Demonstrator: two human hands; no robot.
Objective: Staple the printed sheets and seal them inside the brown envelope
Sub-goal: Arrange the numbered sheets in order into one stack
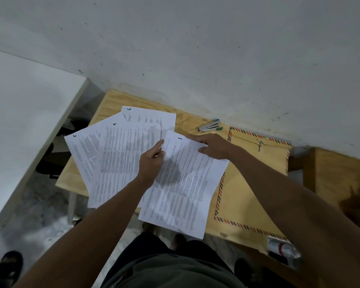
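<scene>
Head view: left hand (151,161) pinching left edge of sheet 1 (181,183), fingers curled. Right hand (212,145) flat, fingers spread, pressing its top corner. Other sheets (116,154) fanned left on table (112,100). Envelope (254,183) right; stapler (210,126) beyond.

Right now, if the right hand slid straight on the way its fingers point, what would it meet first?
The right hand points left across the sheet marked 1. It would likely meet the left hand first, which pinches that sheet's edge; depth is unclear.
</scene>
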